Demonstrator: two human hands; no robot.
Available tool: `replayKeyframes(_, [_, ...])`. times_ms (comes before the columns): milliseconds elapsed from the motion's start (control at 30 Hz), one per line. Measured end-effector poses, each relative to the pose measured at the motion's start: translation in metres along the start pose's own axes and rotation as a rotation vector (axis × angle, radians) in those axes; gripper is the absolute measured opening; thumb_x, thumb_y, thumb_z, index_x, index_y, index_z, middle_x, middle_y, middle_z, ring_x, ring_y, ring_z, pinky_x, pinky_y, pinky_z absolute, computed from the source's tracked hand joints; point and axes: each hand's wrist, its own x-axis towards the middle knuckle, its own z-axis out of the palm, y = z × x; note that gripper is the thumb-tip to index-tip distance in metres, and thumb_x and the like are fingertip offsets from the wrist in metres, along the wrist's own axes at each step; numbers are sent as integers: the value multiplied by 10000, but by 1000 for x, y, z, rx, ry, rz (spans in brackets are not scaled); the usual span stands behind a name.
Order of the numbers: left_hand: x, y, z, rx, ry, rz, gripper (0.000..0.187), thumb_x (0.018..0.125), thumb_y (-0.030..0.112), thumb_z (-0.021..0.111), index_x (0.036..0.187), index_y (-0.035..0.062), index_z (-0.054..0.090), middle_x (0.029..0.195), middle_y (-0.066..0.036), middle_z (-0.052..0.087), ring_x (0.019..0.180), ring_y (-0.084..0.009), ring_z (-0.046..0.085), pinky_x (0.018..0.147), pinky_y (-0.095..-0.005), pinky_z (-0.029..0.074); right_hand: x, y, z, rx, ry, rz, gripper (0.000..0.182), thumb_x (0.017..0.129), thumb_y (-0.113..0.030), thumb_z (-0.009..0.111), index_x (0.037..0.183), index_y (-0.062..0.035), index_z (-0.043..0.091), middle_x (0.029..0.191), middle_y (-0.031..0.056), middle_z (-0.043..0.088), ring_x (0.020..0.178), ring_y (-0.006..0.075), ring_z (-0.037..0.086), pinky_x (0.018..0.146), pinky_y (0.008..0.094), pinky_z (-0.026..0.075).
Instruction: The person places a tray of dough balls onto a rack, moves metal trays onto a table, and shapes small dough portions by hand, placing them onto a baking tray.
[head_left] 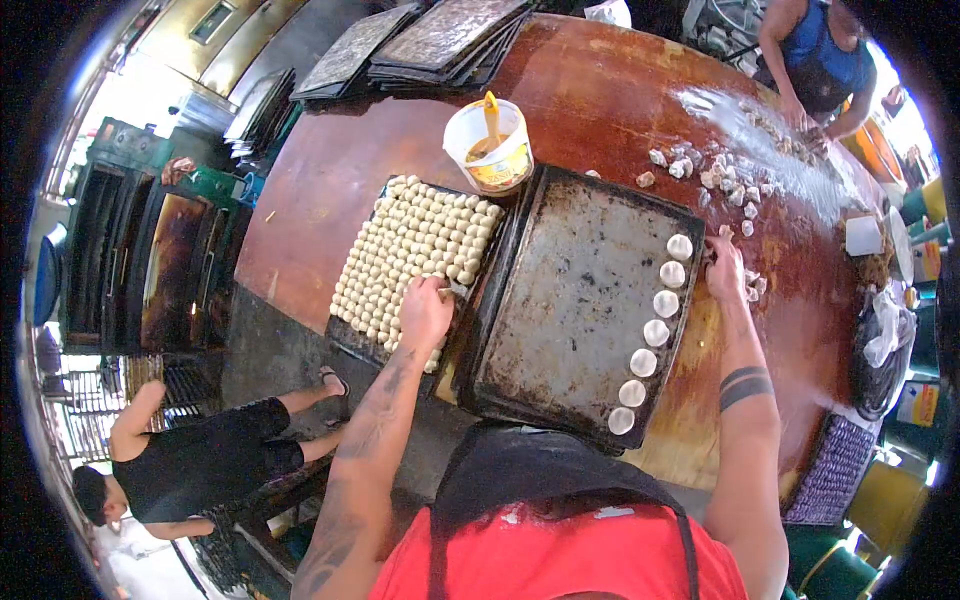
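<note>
At the far left a person in black (200, 465) bends low beside dark oven racks (150, 270), well apart from the work. Moving right, a tray packed with small dough balls (415, 250) sits on the round brown table (330, 190), and the left hand (425, 312) rests at that tray's near right corner, fingers curled down among the balls; whether it pinches one or only touches them cannot be told. Just behind the two trays stands a white tub (492, 150) with a yellow tool upright in it, and stacked dark trays (440, 40) lie further back. Next comes the big worn baking tray (580, 290), mostly bare, its long axis running away from the person and slightly rightward; a single row of flattened dough rounds (655, 332) follows its right edge along that same axis. The right hand (725, 272) lies at the far end of that row, just outside the tray's right rim, fingers bent over the table near loose dough pieces (735, 190); its grasp is hidden, so I cannot tell if it holds anything. The row's top round lies just left of this hand, which is by far the nearer one to it. At the far right another person's hands (810, 125) work in a floury patch.
</note>
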Motion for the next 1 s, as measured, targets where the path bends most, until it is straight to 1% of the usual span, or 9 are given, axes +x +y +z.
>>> replayKeyframes(167, [22, -6, 7, 146, -32, -2, 202, 738, 96, 662, 912, -4, 676, 828, -159, 655, 846, -311, 649, 730, -388, 526, -17, -47, -44, 122, 15, 457, 199, 802, -47, 610, 994, -3, 640, 957, 136, 669, 880, 253, 643, 788, 343, 508])
replayKeyframes(333, [20, 63, -11, -1551, -240, -552, 226, 800, -73, 618, 1019, -20, 639, 975, -110, 675, 871, -198, 659, 767, -285, 540, -63, -62, -48, 1436, 340, 710, 201, 872, -41, 555, 1061, 17, 591, 980, 158, 668, 831, 264, 670, 698, 343, 567])
replayKeyframes(467, [-2, 132, -24, -1824, -500, -534, 272, 817, -78, 582, 1084, -26, 579, 1081, -169, 644, 954, -274, 643, 871, -368, 542, -64, -171, -78, 1949, 132, 693, 295, 889, -106, 535, 1146, 35, 572, 1072, 160, 652, 939, 283, 646, 837, 397, 548])
replayKeyframes(500, [-5, 143, -26, -1859, -529, -524, 268, 841, -51, 627, 1103, -34, 573, 1036, -131, 654, 923, -210, 657, 781, -316, 572, -60, -199, -86, 1994, 77, 741, 290, 895, -112, 537, 1140, 37, 578, 1079, 159, 651, 929, 273, 649, 839, 389, 545])
replayKeyframes(633, [-14, 166, -44, -1621, -562, -324, 324, 863, 7, 649, 1158, -26, 518, 996, -119, 655, 863, -187, 656, 741, -338, 583, -63, -306, -121, 1345, -102, 482, 244, 839, -27, 655, 1074, 12, 599, 1009, 87, 654, 881, 183, 649, 787, 299, 555])
replayKeyframes(733, [-19, 166, -50, -1606, -603, -321, 316, 888, 38, 630, 1177, -9, 512, 1022, -111, 649, 891, -181, 649, 760, -334, 572, -72, -327, -121, 680, 19, 83, 169, 829, -41, 682, 992, -19, 647, 976, 86, 662, 859, 205, 658, 739, 308, 544])
replayKeyframes(833, [-30, 156, -49, -1818, -828, -352, 291, 920, 75, 600, 1190, 9, 514, 1052, -92, 639, 927, -166, 633, 815, -322, 546, -82, -329, -109, 487, 95, 61, 272, 750, 5, 676, 1018, -40, 660, 988, 153, 650, 946, 331, 623, 832, 383, 510])
replayKeyframes(933, [-34, 155, -51, -1819, -741, -335, 248, 940, 105, 582, 1169, 18, 543, 1068, -73, 630, 934, -145, 615, 853, -304, 518, -88, -350, -119, 530, 77, -105, 329, 728, 29, 664, 1048, -49, 659, 1055, 157, 627, 950, 325, 607, 838, 411, 501])
replayKeyframes(1000, [-35, 163, -74, -1766, -710, -250, 222, 931, 88, 596, 1140, 20, 566, 1036, -66, 632, 901, -142, 611, 834, -288, 512, -86, -348, -128, 540, 68, 2, 316, 756, -7, 694, 1067, -42, 652, 1071, 147, 608, 900, 272, 618, 828, 364, 505])
